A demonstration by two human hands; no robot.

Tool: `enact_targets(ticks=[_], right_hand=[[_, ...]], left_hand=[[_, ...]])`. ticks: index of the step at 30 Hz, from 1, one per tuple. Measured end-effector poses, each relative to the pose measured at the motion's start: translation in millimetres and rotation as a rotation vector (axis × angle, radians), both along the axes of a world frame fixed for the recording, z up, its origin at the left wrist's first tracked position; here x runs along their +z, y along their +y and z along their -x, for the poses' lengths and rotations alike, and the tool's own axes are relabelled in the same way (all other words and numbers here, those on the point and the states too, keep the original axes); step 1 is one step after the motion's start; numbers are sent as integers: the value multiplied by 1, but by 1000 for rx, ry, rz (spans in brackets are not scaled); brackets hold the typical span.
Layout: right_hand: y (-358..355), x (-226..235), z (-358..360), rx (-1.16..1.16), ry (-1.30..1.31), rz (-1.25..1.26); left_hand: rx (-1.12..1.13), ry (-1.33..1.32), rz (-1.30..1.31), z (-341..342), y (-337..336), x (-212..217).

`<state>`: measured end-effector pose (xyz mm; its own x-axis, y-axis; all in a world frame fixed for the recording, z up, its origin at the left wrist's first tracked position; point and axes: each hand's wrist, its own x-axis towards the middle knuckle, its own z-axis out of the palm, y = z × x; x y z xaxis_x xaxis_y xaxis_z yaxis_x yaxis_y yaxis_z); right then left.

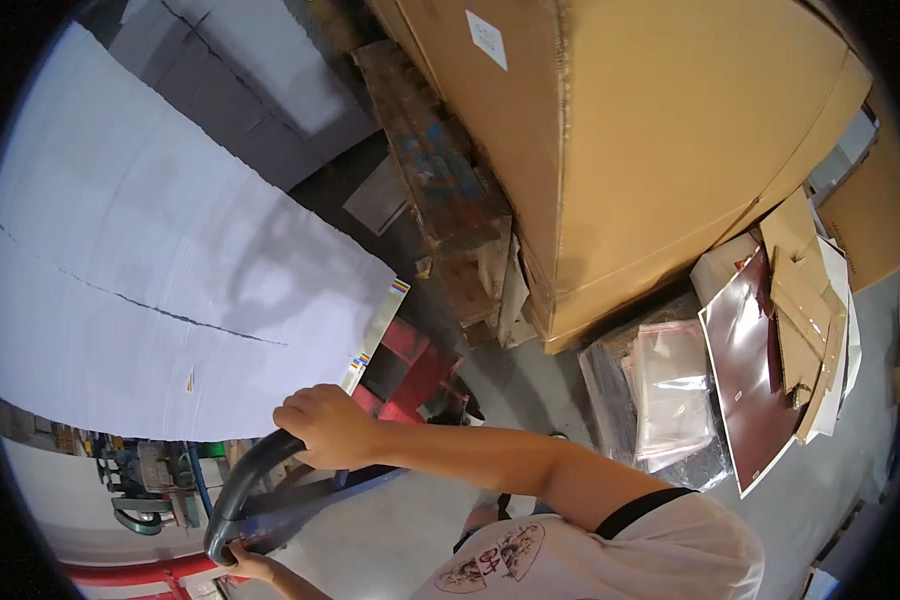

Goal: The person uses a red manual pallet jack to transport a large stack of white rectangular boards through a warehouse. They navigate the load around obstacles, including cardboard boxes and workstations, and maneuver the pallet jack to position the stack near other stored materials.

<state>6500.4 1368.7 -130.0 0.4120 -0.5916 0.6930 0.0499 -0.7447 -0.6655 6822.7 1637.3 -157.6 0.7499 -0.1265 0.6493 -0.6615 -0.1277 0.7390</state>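
My right hand (325,425) is wrapped round the upper end of a thick black curved handle (242,480). Lower down, at the bottom edge of the view, my left hand (250,563) has its fingers closed round the handle's other end. The right arm reaches across from the right, while only a short piece of the left forearm shows. Just beyond the right hand stands a tall stack of large white sheets (170,250), with small colour bars along its edge. Blue metal parts (300,505) lie below the handle, and red metal parts (405,370) show beside the stack.
A large cardboard box (670,150) towers at the upper right beside a worn wooden pallet (440,190). Clear plastic-wrapped packs (675,385) and a pile with a dark red sheet (745,370) and cardboard scraps rest on the grey floor (390,530). A red rail (140,573) runs at lower left.
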Motion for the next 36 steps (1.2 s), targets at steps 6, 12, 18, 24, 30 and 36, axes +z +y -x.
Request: enact_targets(ticks=[6,12,18,24,30,36], right_hand=[[-42,1,-44,-68,-61,-22],[-63,2,-66,-184,-44,-50],[-68,-8,-99,-380,-73,13],[-98,-17,-122,-539,-22,24],[-177,-23,-117,-494,31,-87],[-261,-41,-116,-434,12,-102]], left_hand=[[-35,-32,8,-38,-46,3],[-77,-64,-78,-116,-123,-4],[-528,13,42,-173,-245,-9],[-672,-29,-129,-191,-367,-12],[-697,34,-95,-215,-420,-35],[-576,115,-64,-196,-459,-39]])
